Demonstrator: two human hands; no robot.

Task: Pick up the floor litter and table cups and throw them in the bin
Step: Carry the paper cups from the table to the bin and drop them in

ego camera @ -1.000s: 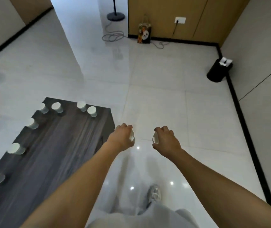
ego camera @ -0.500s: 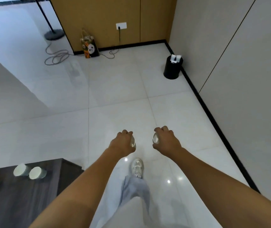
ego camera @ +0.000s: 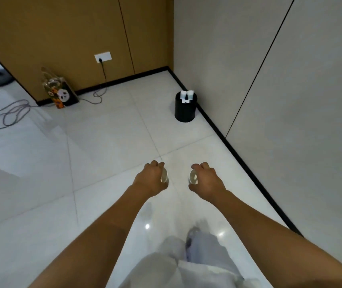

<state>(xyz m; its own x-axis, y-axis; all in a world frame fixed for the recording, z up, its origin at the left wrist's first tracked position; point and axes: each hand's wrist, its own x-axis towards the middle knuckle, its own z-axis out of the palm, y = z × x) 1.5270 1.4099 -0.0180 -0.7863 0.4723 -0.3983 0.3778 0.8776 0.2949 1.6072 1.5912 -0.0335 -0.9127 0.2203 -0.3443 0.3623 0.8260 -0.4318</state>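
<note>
White tiled floor (ego camera: 107, 146), bare between person and bin. Black bin (ego camera: 185, 110) stands in the far corner, white cups (ego camera: 186, 95) already protruding above its rim. Left hand (ego camera: 151, 179) grip curled round one cup (ego camera: 164, 176); right hand (ego camera: 206, 180) round another (ego camera: 192, 177). Risk: bin looks full, so added cups may topple out.

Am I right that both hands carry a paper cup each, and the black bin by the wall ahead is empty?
Not quite. The head view shows the left hand and the right hand each gripping a paper cup, and the black bin stands by the wall ahead, but it is not empty: white cups stick up above its rim.
</note>
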